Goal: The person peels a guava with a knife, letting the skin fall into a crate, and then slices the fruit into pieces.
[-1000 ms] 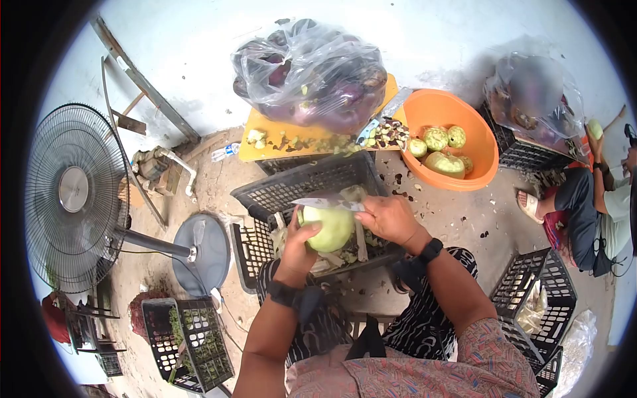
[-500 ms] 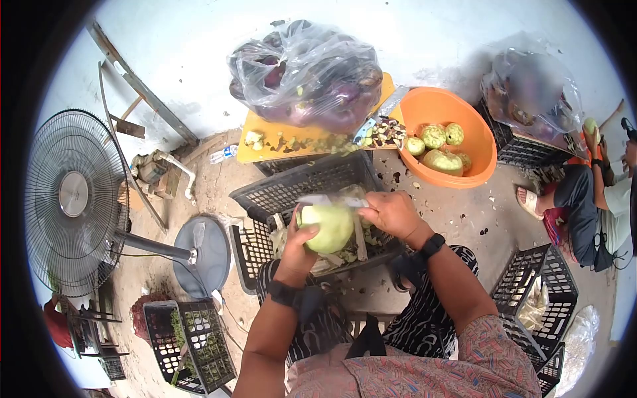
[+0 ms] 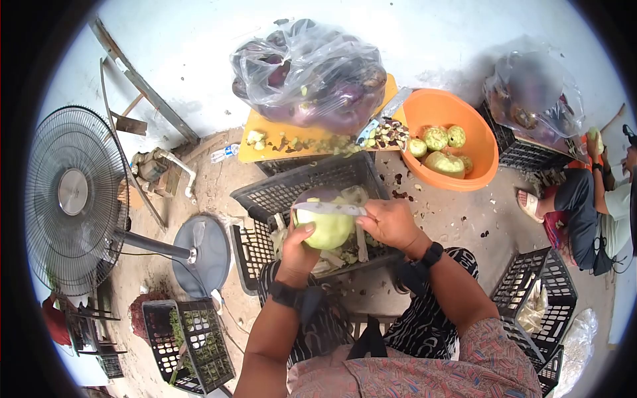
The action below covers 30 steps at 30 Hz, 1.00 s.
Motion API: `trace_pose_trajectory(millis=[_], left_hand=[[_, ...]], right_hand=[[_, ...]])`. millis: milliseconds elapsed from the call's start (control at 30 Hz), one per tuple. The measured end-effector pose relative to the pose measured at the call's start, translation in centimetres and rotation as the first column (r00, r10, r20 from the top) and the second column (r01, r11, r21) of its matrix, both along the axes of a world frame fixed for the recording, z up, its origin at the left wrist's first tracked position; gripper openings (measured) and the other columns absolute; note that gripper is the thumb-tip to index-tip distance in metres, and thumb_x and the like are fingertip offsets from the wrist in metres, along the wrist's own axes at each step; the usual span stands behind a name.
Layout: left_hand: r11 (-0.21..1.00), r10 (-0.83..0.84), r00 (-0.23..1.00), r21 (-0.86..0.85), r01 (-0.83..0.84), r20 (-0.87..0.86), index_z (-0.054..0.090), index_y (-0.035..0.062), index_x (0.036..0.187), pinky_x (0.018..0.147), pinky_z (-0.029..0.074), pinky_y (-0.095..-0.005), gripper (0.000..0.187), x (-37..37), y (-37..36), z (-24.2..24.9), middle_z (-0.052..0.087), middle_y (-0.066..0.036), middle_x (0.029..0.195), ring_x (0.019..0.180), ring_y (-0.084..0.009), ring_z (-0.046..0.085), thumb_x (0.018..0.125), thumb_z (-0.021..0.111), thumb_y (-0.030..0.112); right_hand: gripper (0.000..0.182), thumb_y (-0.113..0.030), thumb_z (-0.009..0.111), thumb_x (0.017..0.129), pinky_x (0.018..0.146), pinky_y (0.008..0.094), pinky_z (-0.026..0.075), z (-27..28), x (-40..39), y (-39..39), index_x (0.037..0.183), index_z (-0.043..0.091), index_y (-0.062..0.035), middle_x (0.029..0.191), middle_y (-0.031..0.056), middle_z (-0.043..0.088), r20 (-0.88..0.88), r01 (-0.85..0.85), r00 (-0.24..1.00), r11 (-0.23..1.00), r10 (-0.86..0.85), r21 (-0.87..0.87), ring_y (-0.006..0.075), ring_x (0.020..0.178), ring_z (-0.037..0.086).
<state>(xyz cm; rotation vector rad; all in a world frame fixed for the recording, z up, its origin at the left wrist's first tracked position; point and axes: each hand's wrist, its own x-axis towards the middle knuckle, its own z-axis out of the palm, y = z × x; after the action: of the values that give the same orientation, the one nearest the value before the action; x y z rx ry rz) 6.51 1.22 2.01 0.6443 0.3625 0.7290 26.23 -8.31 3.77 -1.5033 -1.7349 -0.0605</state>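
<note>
Pale green eggplant under the blade

Pale green peeled round eggplant (image 3: pixel 326 229), a purple patch of skin left on top, sits over the black plastic crate (image 3: pixel 279 192) in front of the person's knees. Left hand (image 3: pixel 298 251) wraps around its lower left side, fingers closed on it. Across its top lies the thin steel knife blade (image 3: pixel 328 209), gripped by the right hand (image 3: pixel 390 222), closed on the handle. Farther right, an orange plastic basin (image 3: pixel 464 119) holds peeled green pieces on the floor.
</note>
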Motion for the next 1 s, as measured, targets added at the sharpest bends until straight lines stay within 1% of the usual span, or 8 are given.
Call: trace_pose_trajectory(millis=[300,433,533,600,733,800,933,1000], left_hand=[[1.0,0.028,1.0,-0.001,-0.028,-0.008,0.037,0.0095,0.136,0.105,0.037,-0.0403,0.069,0.2,0.0,-0.3,0.05,-0.01,0.126,0.119,-0.0264,0.049,0.072,0.064,0.012],[1.0,0.008,1.0,0.01,-0.007,-0.029,0.037,0.0091,0.136,0.104,0.039,-0.0411,0.07,0.3,0.1,-0.2,0.05,-0.011,0.127,0.119,-0.0271,0.049,0.071,0.064,0.012],[0.999,0.001,0.997,0.035,0.002,-0.072,0.037,0.0084,0.135,0.103,0.04,-0.0418,0.07,0.4,-0.1,0.2,0.05,-0.012,0.128,0.12,-0.0279,0.049,0.071,0.065,0.012],[0.99,-0.009,1.0,0.138,0.012,-0.022,0.036,0.0078,0.136,0.103,0.04,-0.0424,0.07,0.7,-0.3,0.8,0.049,-0.012,0.128,0.12,-0.0286,0.049,0.072,0.065,0.014],[0.992,-0.002,1.0,0.125,0.005,-0.026,0.035,0.0075,0.136,0.103,0.04,-0.0428,0.07,0.6,-0.3,0.5,0.049,-0.013,0.128,0.119,-0.0292,0.049,0.073,0.064,0.015],[1.0,-0.01,1.0,-0.023,0.009,-0.025,0.035,0.0074,0.136,0.103,0.04,-0.0425,0.069,0.3,-0.1,0.0,0.049,-0.014,0.128,0.12,-0.0295,0.049,0.074,0.064,0.015],[1.0,0.002,1.0,0.021,-0.003,0.011,0.036,0.0068,0.136,0.103,0.04,-0.0421,0.068,0.5,-0.2,0.3,0.049,-0.014,0.128,0.12,-0.0297,0.049,0.074,0.063,0.015],[1.0,-0.002,1.0,0.023,0.002,0.002,0.035,0.0058,0.136,0.103,0.04,-0.042,0.069,0.5,-0.2,0.3,0.05,-0.014,0.128,0.12,-0.0298,0.049,0.074,0.063,0.015]], right_hand=[[0.031,-0.029,0.068,0.081,0.048,0.0401,0.044,0.9,-0.6,-0.1,0.069,0.05,-0.0071,0.06,0.008,0.054,0.075,-0.02,0.997,1.0,0.019,0.012,0.0309,0.053,0.056],[0.032,-0.031,0.067,0.082,0.048,0.0403,0.044,0.8,-0.3,-0.1,0.068,0.05,-0.0071,0.061,0.0096,0.054,0.042,-0.012,0.999,1.0,0.012,0.003,0.032,0.053,0.056],[0.033,-0.032,0.065,0.084,0.048,0.0408,0.044,0.6,-0.1,0.0,0.068,0.05,-0.0065,0.06,0.0123,0.054,0.0,0.078,0.997,0.996,-0.078,-0.031,0.0345,0.054,0.055],[0.03,-0.033,0.066,0.083,0.052,0.0437,0.045,0.6,0.1,0.1,0.073,0.056,-0.0075,0.063,0.0125,0.059,-0.043,0.237,0.968,0.954,-0.249,-0.183,0.0349,0.057,0.058],[0.029,-0.033,0.065,0.083,0.052,0.0436,0.045,0.8,0.2,-0.2,0.073,0.056,-0.0079,0.064,0.012,0.059,-0.066,0.199,0.975,0.966,-0.213,-0.164,0.0353,0.057,0.058],[0.032,-0.029,0.064,0.085,0.048,0.0411,0.044,1.0,-0.3,-0.5,0.068,0.05,-0.0057,0.059,0.0127,0.054,-0.05,0.082,0.995,0.996,-0.083,-0.021,0.0361,0.053,0.055],[0.031,-0.027,0.066,0.083,0.048,0.0406,0.045,0.8,-0.6,-0.5,0.068,0.05,-0.0062,0.06,0.0103,0.055,-0.041,0.047,0.998,0.999,-0.048,-0.019,0.0336,0.053,0.056],[0.031,-0.027,0.068,0.082,0.048,0.0402,0.045,0.9,-0.6,-0.4,0.068,0.049,-0.0065,0.061,0.0082,0.056,0.015,0.046,0.999,0.999,-0.046,-0.01,0.0318,0.053,0.057]])
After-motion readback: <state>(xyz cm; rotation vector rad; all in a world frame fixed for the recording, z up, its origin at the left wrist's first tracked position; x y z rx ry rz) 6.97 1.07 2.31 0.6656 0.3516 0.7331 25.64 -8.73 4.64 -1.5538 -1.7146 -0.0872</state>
